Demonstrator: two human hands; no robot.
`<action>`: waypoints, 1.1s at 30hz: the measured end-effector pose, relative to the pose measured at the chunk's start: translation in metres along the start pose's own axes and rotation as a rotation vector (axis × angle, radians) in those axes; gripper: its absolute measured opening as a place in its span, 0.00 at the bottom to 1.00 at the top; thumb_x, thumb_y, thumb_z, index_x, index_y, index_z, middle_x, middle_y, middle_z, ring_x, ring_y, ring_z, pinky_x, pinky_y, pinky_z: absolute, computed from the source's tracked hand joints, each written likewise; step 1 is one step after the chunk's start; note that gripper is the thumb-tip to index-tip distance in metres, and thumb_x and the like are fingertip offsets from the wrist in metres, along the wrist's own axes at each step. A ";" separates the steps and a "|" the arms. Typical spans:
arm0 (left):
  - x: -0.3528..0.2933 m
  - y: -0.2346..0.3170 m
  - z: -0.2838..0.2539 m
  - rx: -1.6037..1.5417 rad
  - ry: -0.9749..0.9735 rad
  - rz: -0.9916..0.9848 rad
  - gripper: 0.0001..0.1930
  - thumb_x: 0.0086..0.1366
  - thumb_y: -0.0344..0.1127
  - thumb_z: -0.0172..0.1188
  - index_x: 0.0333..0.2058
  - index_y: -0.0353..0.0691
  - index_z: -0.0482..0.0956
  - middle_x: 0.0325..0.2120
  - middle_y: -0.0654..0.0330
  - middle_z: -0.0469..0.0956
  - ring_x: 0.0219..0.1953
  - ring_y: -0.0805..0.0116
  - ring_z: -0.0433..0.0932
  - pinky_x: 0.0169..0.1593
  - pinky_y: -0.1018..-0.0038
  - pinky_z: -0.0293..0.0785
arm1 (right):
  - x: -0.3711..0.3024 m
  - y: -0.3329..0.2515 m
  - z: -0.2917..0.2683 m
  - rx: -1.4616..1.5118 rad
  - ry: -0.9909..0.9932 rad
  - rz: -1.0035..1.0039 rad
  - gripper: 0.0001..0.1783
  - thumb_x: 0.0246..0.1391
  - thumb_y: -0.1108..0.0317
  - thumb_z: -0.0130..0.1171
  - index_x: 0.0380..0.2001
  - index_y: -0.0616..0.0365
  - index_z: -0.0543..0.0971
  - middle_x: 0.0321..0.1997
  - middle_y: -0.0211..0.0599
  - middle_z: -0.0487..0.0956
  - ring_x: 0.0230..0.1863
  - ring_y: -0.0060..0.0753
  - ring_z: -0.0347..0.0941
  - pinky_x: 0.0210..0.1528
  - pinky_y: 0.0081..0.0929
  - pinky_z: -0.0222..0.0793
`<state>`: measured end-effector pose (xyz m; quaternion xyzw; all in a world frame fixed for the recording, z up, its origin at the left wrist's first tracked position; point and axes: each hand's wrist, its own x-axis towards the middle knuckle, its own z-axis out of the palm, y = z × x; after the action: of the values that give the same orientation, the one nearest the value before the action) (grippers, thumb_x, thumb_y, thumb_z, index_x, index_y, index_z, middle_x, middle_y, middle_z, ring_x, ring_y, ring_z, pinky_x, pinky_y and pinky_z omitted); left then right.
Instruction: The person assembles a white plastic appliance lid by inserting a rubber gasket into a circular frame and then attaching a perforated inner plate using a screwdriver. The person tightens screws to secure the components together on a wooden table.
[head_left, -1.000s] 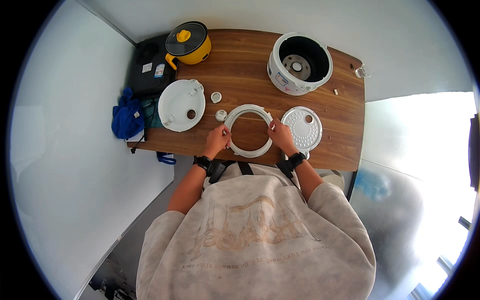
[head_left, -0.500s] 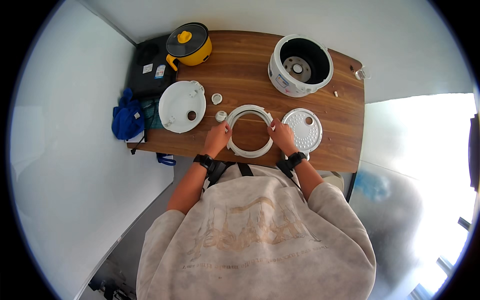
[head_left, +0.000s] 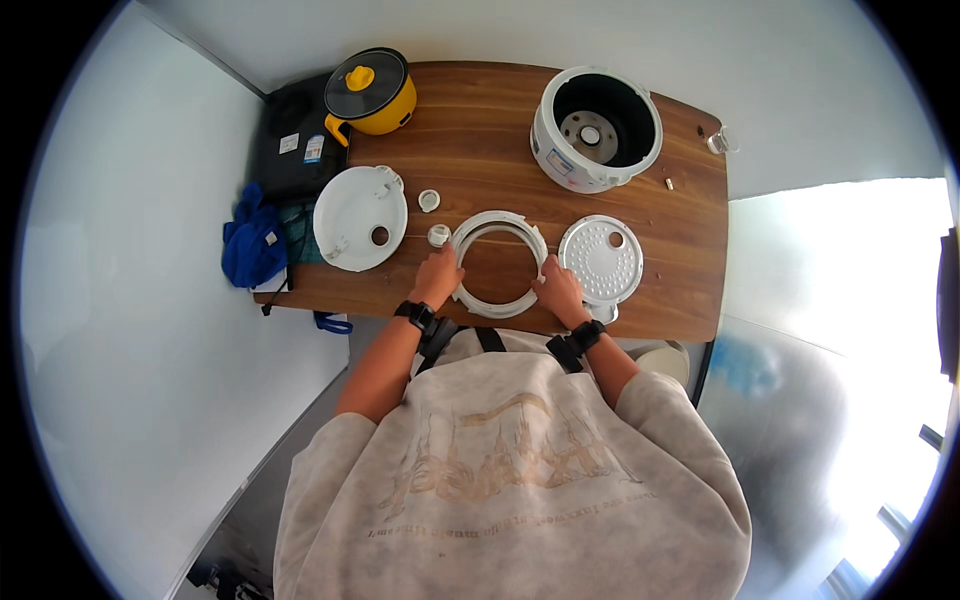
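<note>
A white plastic ring (head_left: 492, 219) lies flat on the wooden table in front of me. My left hand (head_left: 437, 276) pinches its left rim, and my right hand (head_left: 560, 291) grips the right rim a little nearer to me. Just beyond my left fingers is a small white cap (head_left: 439, 236), with a second round white cap (head_left: 429, 201) behind it. To the right of the ring lies a round, dimpled inner lid (head_left: 592, 265) with one hole. A white outer lid (head_left: 350, 205), also with a hole, sits on the left.
A white rice cooker body (head_left: 566, 163) stands open at the back right. At the back left are a yellow pot (head_left: 390, 113) with a dark lid, a black case (head_left: 285, 165) and a blue cloth (head_left: 252, 248). A clear cup (head_left: 721, 140) stands at the right edge.
My right hand has slid down the ring's right rim, nearer to me. My left hand stays at the left rim, and the view has shifted slightly.
</note>
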<state>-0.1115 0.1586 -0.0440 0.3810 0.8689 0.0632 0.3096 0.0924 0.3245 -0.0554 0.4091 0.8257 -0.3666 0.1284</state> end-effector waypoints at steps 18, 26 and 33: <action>-0.002 0.011 -0.006 -0.565 -0.094 -0.140 0.11 0.62 0.35 0.60 0.39 0.35 0.76 0.22 0.53 0.82 0.20 0.64 0.82 0.28 0.70 0.79 | 0.019 -0.005 -0.006 0.475 -0.072 -0.015 0.18 0.54 0.70 0.57 0.46 0.59 0.64 0.21 0.39 0.79 0.21 0.33 0.79 0.27 0.28 0.74; 0.002 0.009 -0.001 -0.466 -0.107 -0.055 0.11 0.59 0.39 0.62 0.36 0.38 0.82 0.24 0.53 0.83 0.25 0.58 0.82 0.35 0.63 0.79 | 0.020 -0.003 0.014 0.151 0.175 -0.185 0.21 0.52 0.69 0.57 0.47 0.58 0.63 0.27 0.57 0.79 0.34 0.64 0.77 0.39 0.55 0.72; 0.003 0.000 0.007 -0.358 -0.081 0.020 0.16 0.57 0.38 0.64 0.43 0.42 0.75 0.30 0.53 0.83 0.36 0.49 0.82 0.41 0.58 0.77 | 0.014 -0.006 0.003 0.133 0.227 -0.070 0.18 0.53 0.66 0.60 0.45 0.54 0.66 0.26 0.53 0.80 0.34 0.63 0.77 0.38 0.54 0.71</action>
<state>-0.1087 0.1596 -0.0512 0.3305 0.8269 0.2043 0.4065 0.0792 0.3285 -0.0614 0.4263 0.8226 -0.3761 -0.0062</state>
